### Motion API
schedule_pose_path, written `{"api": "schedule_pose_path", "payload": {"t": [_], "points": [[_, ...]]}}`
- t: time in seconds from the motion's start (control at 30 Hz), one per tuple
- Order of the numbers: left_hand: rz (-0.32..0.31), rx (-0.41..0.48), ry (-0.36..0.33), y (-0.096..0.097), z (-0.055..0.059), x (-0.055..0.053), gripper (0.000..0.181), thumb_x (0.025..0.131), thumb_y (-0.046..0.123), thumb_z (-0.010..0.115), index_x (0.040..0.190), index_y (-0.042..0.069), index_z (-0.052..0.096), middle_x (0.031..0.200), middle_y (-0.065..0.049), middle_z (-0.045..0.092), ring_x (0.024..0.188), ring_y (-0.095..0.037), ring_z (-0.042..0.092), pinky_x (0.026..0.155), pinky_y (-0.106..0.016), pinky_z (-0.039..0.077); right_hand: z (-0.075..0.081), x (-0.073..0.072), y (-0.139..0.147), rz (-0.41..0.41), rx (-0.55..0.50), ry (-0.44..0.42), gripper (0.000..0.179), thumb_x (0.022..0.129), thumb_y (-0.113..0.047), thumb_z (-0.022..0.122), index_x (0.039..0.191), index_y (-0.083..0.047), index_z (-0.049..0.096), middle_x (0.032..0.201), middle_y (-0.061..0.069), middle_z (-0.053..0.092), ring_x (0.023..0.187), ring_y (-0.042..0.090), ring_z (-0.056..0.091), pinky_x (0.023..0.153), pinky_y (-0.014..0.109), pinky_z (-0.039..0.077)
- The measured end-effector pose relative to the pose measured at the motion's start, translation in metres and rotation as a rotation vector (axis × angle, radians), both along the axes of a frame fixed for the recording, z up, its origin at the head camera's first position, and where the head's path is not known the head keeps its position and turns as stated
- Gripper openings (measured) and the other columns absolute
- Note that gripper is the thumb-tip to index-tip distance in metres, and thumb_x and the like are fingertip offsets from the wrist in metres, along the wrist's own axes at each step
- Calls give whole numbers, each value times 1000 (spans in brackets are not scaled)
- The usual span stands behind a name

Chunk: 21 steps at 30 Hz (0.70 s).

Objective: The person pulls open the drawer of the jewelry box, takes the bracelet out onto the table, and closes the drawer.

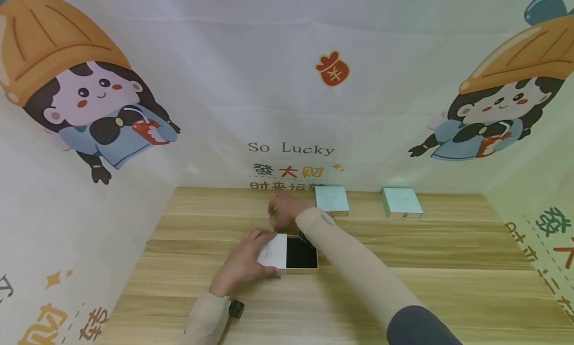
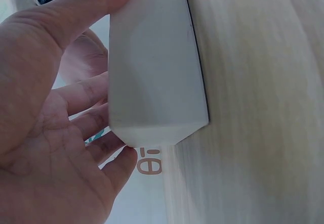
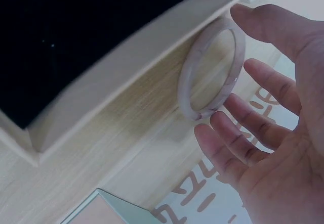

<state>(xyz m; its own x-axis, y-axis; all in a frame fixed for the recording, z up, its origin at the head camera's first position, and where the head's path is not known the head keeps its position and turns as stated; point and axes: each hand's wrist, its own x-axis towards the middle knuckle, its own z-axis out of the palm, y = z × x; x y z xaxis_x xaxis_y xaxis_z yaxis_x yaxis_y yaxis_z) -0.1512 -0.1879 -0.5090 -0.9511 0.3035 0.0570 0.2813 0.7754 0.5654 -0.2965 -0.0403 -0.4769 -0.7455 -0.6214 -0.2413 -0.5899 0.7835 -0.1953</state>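
Observation:
A white box (image 1: pixel 274 253) has its tray (image 1: pixel 309 270) pulled out to the right, showing a black lining. My left hand (image 1: pixel 244 260) holds the box's white sleeve (image 2: pixel 154 57), with the thumb along one side and the fingers on the other. Behind the box, my right hand (image 1: pixel 287 210) reaches across with its fingers spread and loosely bent. Right at those fingertips is a pale, mottled bangle (image 3: pixel 186 85), close beside the tray's wall in the right wrist view. The palm of the right hand is bare.
Two light-blue boxes (image 1: pixel 332 199) (image 1: pixel 402 203) stand at the back of the wooden table (image 1: pixel 188 265), near the printed cloth wall (image 1: pixel 215 150). The right forearm (image 1: pixel 358 265) passes over the table to the right of the tray.

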Motion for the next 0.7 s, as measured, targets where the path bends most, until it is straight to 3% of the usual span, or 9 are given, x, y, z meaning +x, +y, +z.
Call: {"api": "schedule_pose_path", "payload": {"t": [0.23,0.43,0.6,0.7], "points": [[-8,-4,8,-1,-1,0,93,66,33,98,145,8,56,144,-7,56,136,-27,48,114,-47,46,3,-3,0,-1,-33,-42,57,82,-27,79,136,-20,64,135,7,62,124,24,57,107,38,51],[-8,-9,17,-1,0,1,95,66,34,97,147,9,55,145,-7,56,137,-28,48,115,-48,46,2,-6,5,40,-45,-10,62,87,-39,73,145,-24,57,145,1,61,138,25,52,117,40,44],[-10,-8,0,-1,2,2,94,67,33,96,147,10,54,146,-6,55,138,-28,47,115,-48,45,14,0,17,58,-115,-47,69,88,-42,72,150,-21,52,156,5,51,148,30,42,127,48,29],[-7,3,-6,0,3,2,93,67,32,97,147,9,55,145,-6,56,138,-29,46,115,-48,45,23,3,25,60,-149,-49,73,87,-45,71,153,-23,48,160,6,46,150,34,37,125,52,31]]}}
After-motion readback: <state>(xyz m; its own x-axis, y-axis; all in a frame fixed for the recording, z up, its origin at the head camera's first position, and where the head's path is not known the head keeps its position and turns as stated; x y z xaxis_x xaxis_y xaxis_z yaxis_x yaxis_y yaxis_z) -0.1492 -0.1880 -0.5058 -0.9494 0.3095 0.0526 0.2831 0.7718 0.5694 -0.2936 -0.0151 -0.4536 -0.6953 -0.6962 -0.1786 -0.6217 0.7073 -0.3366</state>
